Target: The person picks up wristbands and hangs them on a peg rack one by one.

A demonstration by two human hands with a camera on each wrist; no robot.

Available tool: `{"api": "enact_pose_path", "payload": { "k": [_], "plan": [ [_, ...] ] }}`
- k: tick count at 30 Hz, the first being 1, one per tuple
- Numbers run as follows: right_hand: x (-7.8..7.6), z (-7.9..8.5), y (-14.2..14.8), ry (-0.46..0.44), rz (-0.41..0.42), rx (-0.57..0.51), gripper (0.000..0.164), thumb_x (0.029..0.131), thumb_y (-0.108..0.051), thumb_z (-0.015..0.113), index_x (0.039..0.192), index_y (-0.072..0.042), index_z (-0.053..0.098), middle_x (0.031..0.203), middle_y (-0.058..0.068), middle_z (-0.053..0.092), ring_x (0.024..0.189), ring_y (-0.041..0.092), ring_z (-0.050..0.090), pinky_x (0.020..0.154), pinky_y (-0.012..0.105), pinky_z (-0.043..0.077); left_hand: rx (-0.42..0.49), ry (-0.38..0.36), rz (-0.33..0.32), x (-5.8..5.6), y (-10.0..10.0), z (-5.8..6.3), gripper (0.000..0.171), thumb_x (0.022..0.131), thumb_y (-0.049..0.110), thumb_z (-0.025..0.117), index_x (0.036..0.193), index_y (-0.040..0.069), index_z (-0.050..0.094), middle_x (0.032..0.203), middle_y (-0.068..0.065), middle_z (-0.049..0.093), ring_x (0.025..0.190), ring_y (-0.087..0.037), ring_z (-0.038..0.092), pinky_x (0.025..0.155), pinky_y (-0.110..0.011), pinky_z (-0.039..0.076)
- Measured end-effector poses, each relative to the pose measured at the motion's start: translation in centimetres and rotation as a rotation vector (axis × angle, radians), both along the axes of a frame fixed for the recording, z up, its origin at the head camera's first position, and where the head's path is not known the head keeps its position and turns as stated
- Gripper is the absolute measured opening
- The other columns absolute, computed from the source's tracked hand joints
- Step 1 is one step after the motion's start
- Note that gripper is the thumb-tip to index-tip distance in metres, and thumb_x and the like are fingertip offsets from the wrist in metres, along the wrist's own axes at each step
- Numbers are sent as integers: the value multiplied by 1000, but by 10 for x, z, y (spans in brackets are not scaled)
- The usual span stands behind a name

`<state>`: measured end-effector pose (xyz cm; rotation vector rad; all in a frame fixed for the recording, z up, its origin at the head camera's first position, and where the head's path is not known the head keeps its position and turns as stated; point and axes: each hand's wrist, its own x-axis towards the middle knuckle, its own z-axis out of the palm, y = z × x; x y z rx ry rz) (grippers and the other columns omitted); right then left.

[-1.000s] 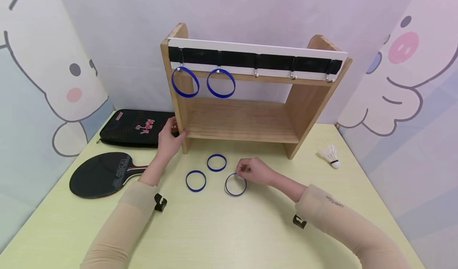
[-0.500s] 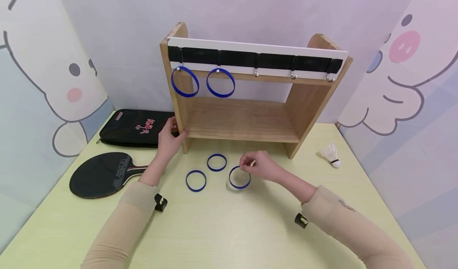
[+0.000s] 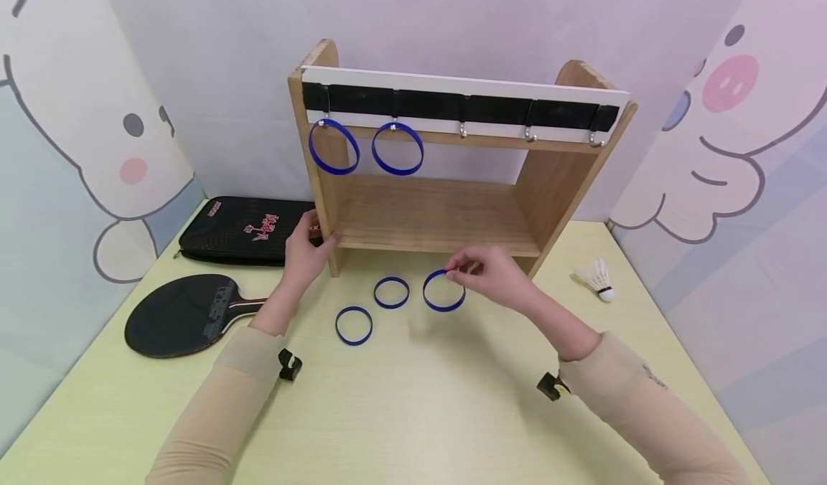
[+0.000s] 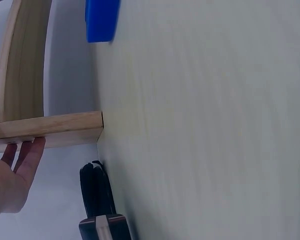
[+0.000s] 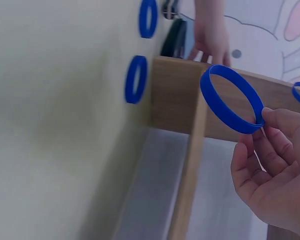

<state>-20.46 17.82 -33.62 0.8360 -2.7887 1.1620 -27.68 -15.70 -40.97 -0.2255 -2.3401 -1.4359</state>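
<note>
One blue ring (image 5: 224, 114) has risen, pinched by right hand (image 3: 492, 278); left hand (image 3: 307, 251) grips shelf (image 3: 433, 216).

Our left arm (image 3: 216, 392) stretched forward, left hand (image 3: 305, 254) with thumb (image 3: 331, 242) apart from fingers (image 4: 33, 154), right arm (image 3: 636, 406) slanting inward (both are sleeved), right hand (image 3: 489, 275) pinching.

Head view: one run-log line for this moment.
right hand: pinches round blue ring; left hand: grips brown wooden shelf; two hanging rings: on metal hooks; two loose rings: on yellowish table
</note>
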Motion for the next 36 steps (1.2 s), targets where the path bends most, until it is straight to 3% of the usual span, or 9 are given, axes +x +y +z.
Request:
{"api": "enact_pose_path", "payload": {
  "k": [16, 24, 29, 36],
  "plan": [
    [2, 73, 6, 90, -128, -193, 14, 86, -20, 70, 95, -8, 70, 88, 3, 68, 75, 16, 59, 62, 20, 51, -13, 8, 3, 0, 0, 1, 52, 89, 20, 65, 135, 9, 44, 129, -17, 53, 111, -33, 57, 86, -51, 52],
    [3, 106, 4, 213, -206, -341, 18, 86, -19, 70, 96, -4, 70, 85, -6, 68, 73, 14, 56, 59, 17, 47, -15, 17, 0, 1, 0, 1, 51, 89, 19, 65, 134, 9, 45, 127, -18, 54, 109, -34, 57, 87, -52, 51],
    [-2, 117, -2, 287, -214, -490, 17, 85, -17, 70, 94, -3, 69, 81, -1, 66, 68, 15, 54, 55, 19, 46, -10, 2, 6, 1, -1, 1, 53, 89, 21, 65, 136, 10, 43, 129, -17, 53, 111, -33, 56, 87, -52, 51],
    [-11, 122, -13, 369, -238, -679, 12, 84, -9, 70, 92, 0, 69, 82, 0, 67, 69, 18, 59, 58, 22, 51, 0, 12, -9, 1, -1, 0, 52, 89, 20, 65, 136, 10, 44, 128, -17, 53, 111, -33, 56, 88, -52, 51]
  ]
}}
